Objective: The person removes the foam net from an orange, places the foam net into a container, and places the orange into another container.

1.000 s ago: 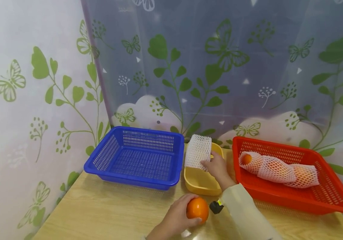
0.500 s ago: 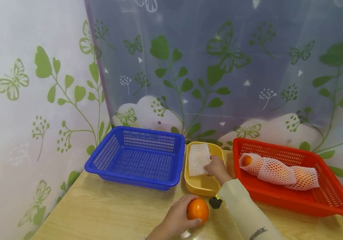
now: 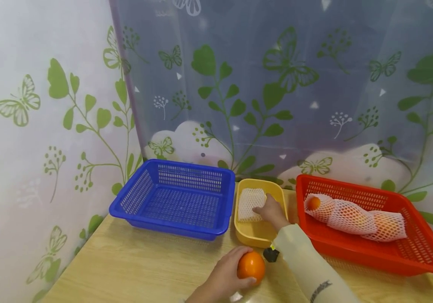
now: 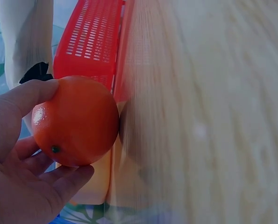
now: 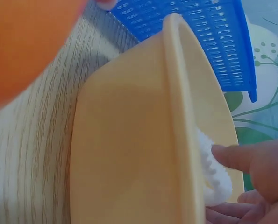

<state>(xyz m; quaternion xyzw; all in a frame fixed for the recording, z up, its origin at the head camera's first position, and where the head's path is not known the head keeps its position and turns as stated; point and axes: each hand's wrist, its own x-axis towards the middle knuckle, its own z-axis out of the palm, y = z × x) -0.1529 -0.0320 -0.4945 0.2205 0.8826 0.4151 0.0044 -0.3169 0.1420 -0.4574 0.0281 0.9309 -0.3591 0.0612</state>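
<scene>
Orange is held by left hand, white netting by right hand.

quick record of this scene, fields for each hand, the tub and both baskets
left hand: grips the orange on the table
right hand: holds the white foam net inside the yellow tub
tub position: between the two baskets
blue basket: left of the tub
red basket: right of the tub, with wrapped fruit in a row inside
</scene>
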